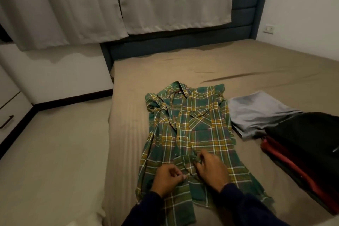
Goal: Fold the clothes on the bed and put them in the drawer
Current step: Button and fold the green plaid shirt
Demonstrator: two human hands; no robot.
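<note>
A green and yellow plaid shirt (190, 130) is lying spread out front side up on the bed (256, 71), collar pointing toward the dark blue headboard (244, 20) and hem toward the person. Both hands are working at the lower part of its button placket. The left hand (167, 179) is lying on the shirt's left panel with fingers curled, thumb and forefinger pinching the cloth at the placket edge. The right hand (211, 168) is sitting just beside it on the other panel, fingers bent and gripping a small bunched fold of the plaid fabric. Dark sleeves are covering both forearms.

To the right of the shirt, near its chest pocket, a folded grey garment (256, 112) is resting flat on the bed. Further right of the shirt, a black garment (311, 137) is lying over a red garment (286, 159), whose edge is showing beneath it; the grey piece is touching this pile.

Beyond the shirt's collar, pale curtains (91, 5) are hanging down over the headboard. Far left of the shirt, past the edge of the bed, a white drawer front (11, 115) with a dark handle is standing closed against the wall.
</note>
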